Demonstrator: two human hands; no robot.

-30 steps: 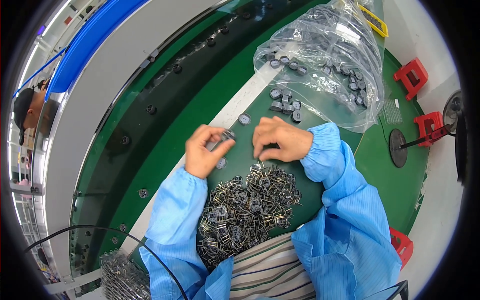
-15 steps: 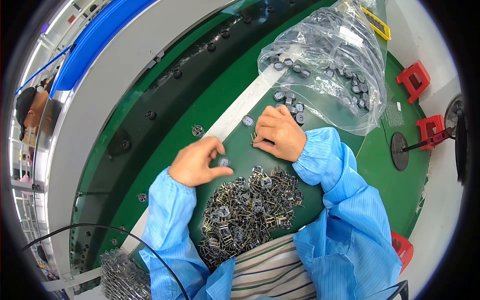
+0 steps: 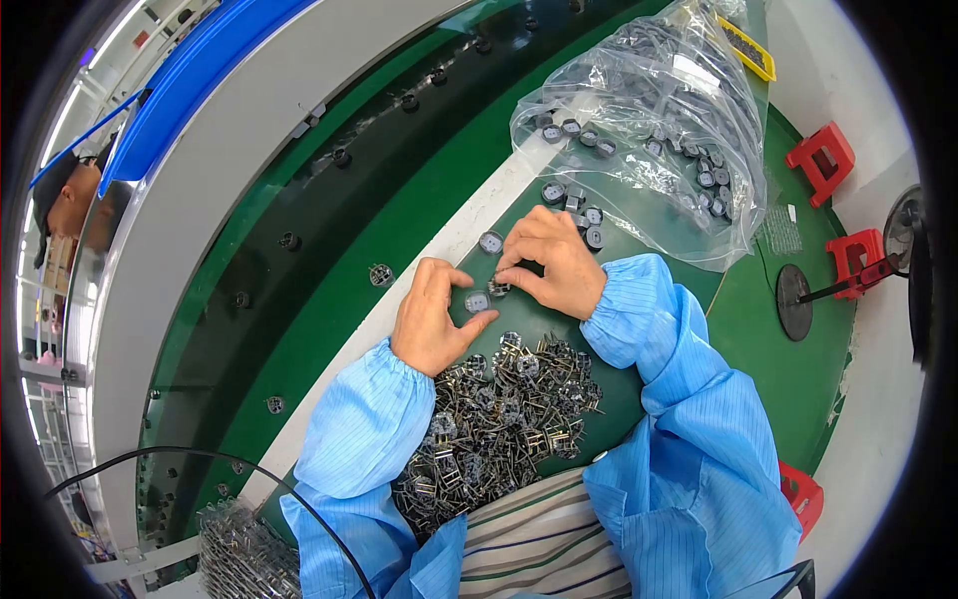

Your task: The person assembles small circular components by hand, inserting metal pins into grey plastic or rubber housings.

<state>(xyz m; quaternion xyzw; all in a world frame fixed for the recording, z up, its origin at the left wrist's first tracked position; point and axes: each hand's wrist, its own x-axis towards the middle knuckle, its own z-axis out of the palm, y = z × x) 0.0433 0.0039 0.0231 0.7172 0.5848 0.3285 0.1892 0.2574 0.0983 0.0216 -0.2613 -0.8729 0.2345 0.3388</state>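
My left hand (image 3: 435, 317) has its thumb and forefinger on either side of a small round grey cap (image 3: 477, 302) above the green work surface. Close by on the right, my right hand (image 3: 555, 262) pinches a small round part with metal pins (image 3: 499, 288), partly hidden by the fingers. The two parts are side by side; whether they touch I cannot tell. Another grey cap (image 3: 490, 242) lies just beyond my right fingertips, and several dark caps (image 3: 576, 200) sit farther back. A heap of pinned parts (image 3: 504, 419) lies between my forearms.
A clear plastic bag (image 3: 659, 130) with dark caps lies at the far right, near a yellow tray (image 3: 746, 48). A curved green conveyor (image 3: 329, 250) carrying spaced parts runs along the left behind a white strip (image 3: 399, 275). Red stools (image 3: 822, 163) and a fan (image 3: 795, 301) stand right.
My left hand has moved right and closed in around the grey cap, which has shifted toward my right hand. The pinned part in my right hand has turned. Parts on the conveyor have shifted slightly left.
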